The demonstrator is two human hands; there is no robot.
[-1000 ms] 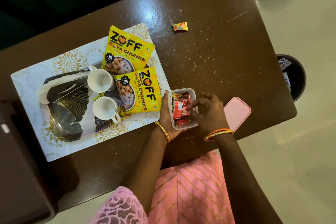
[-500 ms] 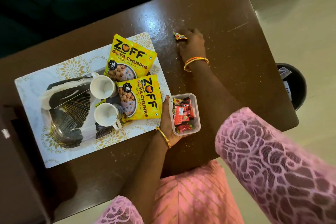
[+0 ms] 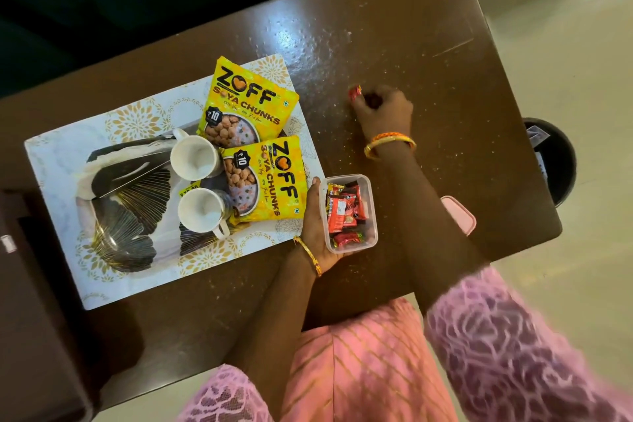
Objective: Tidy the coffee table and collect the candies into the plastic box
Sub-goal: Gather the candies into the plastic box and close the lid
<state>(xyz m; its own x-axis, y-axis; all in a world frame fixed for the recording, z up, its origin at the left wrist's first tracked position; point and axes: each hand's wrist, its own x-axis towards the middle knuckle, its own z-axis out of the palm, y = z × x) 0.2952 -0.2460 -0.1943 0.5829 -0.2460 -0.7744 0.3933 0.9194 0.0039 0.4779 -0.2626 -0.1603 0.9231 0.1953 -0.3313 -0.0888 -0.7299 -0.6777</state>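
Since half a second ago your right hand (image 3: 383, 110) has drawn back from the far side of the coffee table (image 3: 428, 44) toward you, and the loose candy (image 3: 355, 92) has come with it — it now sticks out red and yellow from your curled fingertips, pinched there above the tabletop. The spot where it lay is now bare wood.

Your left hand (image 3: 317, 223) is where it was, cupped round the left wall and near corner of the plastic box (image 3: 371, 212), thumb up along its side, gripping it. The box stands open on the table close to the near edge, holding a heap of red-wrapped candies (image 3: 344, 212). The candy in your right hand is well apart from the box, farther from you and slightly to the right of it.

The pink lid (image 3: 460, 216) lies flat on the table to the right of the box, mostly hidden behind your right forearm.

To the left of the box sits a white tray (image 3: 58, 181) with gold flower prints and a dark fan pattern. On it stand two white cups (image 3: 193, 158), mouths up, and two yellow soya chunk packets (image 3: 246, 103) — the nearer packet overlaps the farther one and lies just beside your left hand.

Off the right edge of the table, down on the pale floor, is a dark round bin (image 3: 556, 161).
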